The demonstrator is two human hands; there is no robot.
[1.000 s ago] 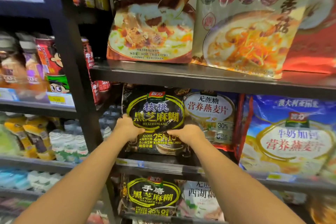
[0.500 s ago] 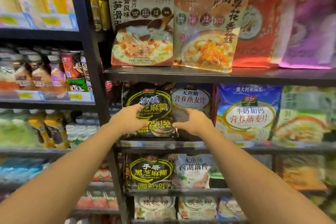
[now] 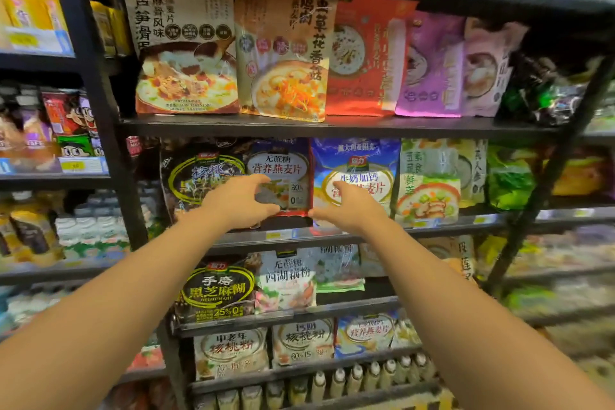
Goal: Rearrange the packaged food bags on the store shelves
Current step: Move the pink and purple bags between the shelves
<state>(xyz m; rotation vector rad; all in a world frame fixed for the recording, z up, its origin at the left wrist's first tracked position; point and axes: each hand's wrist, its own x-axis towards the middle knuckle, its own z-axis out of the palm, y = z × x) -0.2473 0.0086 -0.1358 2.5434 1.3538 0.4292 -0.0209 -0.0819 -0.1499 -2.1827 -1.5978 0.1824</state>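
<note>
target: oat bag (image 3: 283,173), upright, frame centre, second shelf (image 3: 332,236) | left hand (image 3: 239,203) nearer, fingers curled at its front, hold unclear | right hand (image 3: 349,206) unclenched, just right, before blue bag (image 3: 356,160)

Black metal shelving (image 3: 332,126) with dark uprights (image 3: 96,86) fills the store aisle, yellow price labels (image 3: 273,235) clipped along its shelf edges under dim, warm light.

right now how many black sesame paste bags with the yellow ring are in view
2. One black bag stands at the left end of the shelf the hands reach toward, the other one shelf below it. More may sit hidden behind them.
</note>
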